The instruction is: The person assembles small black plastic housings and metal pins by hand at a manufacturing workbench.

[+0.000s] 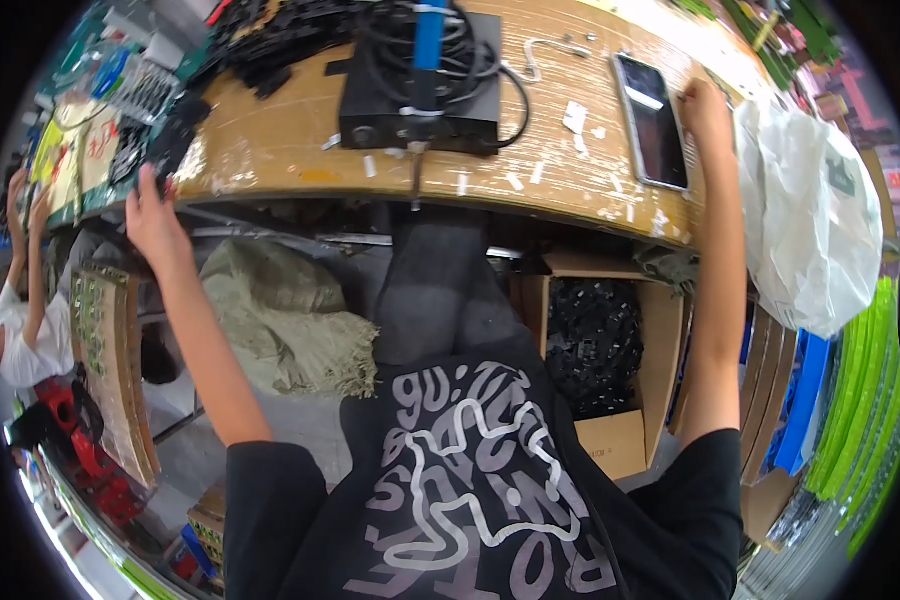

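Observation:
My left hand (156, 222) is at the table's left front edge, fingers bent together around a small black piece (167, 184). Just beyond it lie more black pieces (175, 135). On the right, my right hand (708, 112) rests on the tabletop with its fingers curled in; whatever they hold is hidden. It is between a dark-screened phone (652, 122) and a white plastic bag (808, 215). In the middle stands a black box-shaped device (470, 118) with coiled black cable (390, 55) on top. A blue-handled tool (429, 45) hangs over it, its metal tip pointing down.
Black strips (270, 45) are heaped at the back left of the wooden table (270, 140). Below it are an open carton (662, 345) of black parts and a green-grey sack (270, 310). White scraps (575, 118) dot the top. At far left, another person (30, 325) works.

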Motion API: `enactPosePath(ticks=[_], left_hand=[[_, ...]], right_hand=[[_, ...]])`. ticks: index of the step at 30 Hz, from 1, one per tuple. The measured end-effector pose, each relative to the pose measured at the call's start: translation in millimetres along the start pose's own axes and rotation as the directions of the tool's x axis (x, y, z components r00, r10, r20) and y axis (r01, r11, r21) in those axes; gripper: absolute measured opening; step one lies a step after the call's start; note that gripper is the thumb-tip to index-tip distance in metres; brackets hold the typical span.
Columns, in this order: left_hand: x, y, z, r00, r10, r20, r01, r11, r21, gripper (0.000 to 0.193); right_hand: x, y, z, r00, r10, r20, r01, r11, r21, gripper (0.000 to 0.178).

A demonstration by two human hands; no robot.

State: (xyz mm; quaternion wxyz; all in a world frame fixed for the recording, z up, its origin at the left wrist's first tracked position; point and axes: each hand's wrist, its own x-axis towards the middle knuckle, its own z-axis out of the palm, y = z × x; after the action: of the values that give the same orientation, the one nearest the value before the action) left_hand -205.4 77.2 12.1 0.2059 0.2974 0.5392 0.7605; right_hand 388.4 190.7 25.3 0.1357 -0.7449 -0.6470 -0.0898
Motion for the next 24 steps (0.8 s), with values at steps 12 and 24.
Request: enactPosePath(ticks=[12,24], left_hand=[[-27.5,27.0,3.5,0.99,-0.117,-0.076,0.106,0.986,-0.131,0.022],[-191.5,73.5,47.0,0.444,-0.478,0.758,0.488,0.838,0.243,0.029]], right_hand=[[-57.4,-26.3,-50.0,0.938,0.11,-0.33,0.048,0.898,0.437,0.014],[-208.5,-173.0,-87.7,0.989,-0.144,-0.041,0.059,0.125,0.99,0.019]])
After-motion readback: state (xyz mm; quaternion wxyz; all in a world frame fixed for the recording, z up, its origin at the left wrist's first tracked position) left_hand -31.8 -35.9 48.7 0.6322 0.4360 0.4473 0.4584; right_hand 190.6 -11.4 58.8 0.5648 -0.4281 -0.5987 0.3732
